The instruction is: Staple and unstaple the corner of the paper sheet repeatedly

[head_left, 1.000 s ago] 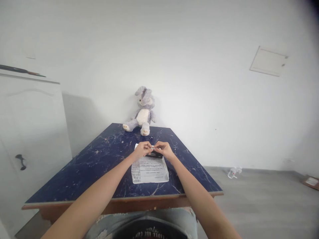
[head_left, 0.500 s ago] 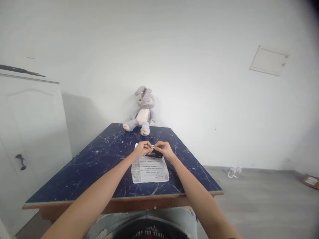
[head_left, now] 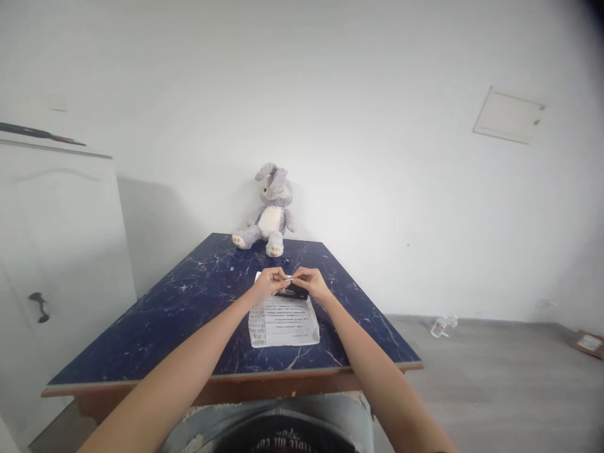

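Observation:
Both hands meet over the table, pinching a small white piece (head_left: 289,279) between their fingertips; it is too small to name. My left hand (head_left: 270,282) grips its left end with closed fingers. From the other side, my right hand (head_left: 309,280) pinches the right end. Just below the fingers lies a flat black object (head_left: 296,292) with a lighter oval mark, partly covered by the hands. It rests on a creased white printed sheet (head_left: 284,328) with lines of text and a dense printed strip along its left side.
The dark blue marbled table (head_left: 189,314) has a wooden edge. A grey plush rabbit (head_left: 272,214) sits at its far end against the wall. A white cabinet (head_left: 61,251) stands left. On the floor at right are a clear plastic item (head_left: 441,326) and a brown box (head_left: 589,343).

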Action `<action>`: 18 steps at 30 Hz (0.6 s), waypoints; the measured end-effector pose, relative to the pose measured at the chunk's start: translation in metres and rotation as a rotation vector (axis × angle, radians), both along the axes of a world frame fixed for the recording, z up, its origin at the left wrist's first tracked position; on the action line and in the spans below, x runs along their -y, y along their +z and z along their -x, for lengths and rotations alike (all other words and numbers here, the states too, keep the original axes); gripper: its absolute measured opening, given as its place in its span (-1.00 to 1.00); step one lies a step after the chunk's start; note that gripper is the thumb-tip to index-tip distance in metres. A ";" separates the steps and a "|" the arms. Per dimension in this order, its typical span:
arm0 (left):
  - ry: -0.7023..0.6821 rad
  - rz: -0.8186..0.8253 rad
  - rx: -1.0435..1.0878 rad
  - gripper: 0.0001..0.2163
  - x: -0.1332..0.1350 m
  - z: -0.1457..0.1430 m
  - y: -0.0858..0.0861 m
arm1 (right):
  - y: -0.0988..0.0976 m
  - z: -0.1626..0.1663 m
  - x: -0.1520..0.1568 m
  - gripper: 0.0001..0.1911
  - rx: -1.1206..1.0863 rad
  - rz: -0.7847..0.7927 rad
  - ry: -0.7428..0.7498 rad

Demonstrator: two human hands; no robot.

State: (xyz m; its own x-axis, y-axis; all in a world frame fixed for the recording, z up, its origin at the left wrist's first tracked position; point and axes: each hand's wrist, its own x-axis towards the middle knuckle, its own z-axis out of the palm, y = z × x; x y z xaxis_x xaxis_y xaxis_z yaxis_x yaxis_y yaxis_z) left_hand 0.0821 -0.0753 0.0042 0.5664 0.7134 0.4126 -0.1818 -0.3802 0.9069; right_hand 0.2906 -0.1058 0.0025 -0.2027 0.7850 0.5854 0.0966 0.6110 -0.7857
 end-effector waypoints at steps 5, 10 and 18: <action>0.001 0.020 0.010 -0.57 0.003 0.001 0.003 | 0.000 0.000 0.000 -0.69 0.012 0.007 0.007; -0.008 0.027 0.017 -0.57 0.001 0.001 0.002 | -0.002 -0.002 -0.002 -0.69 0.050 -0.006 0.005; -0.023 0.035 0.014 -0.57 0.000 0.001 0.001 | -0.002 -0.003 -0.003 -0.72 0.060 -0.020 0.017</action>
State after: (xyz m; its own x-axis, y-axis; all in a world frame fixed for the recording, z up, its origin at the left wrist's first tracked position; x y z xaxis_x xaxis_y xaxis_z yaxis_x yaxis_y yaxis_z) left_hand 0.0808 -0.0749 0.0048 0.5770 0.7144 0.3959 -0.2032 -0.3438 0.9168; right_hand 0.2940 -0.1031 0.0004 -0.2510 0.7696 0.5871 0.1323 0.6281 -0.7668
